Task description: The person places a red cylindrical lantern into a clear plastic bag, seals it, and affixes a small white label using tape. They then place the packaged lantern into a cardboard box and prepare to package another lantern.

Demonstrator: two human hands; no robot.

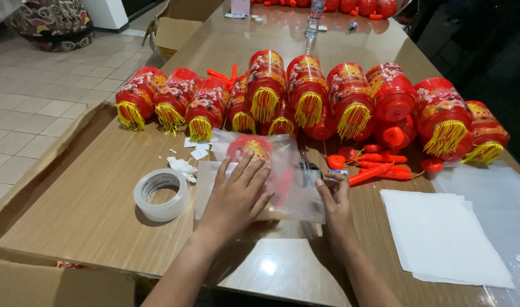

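Wood table (100, 210) w/ lanterns (305, 91), tape roll (160, 194); hands (237, 196) on clear bag (288, 187).

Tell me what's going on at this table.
A person is packing a red paper lantern in a clear plastic bag on a wooden table. The left hand lies flat on the bag, pressing it down; the right hand pinches the bag's right edge beside a pair of scissors. A roll of clear tape sits at the left, white sheets at the right, and a row of red lanterns with yellow tassels lies behind.
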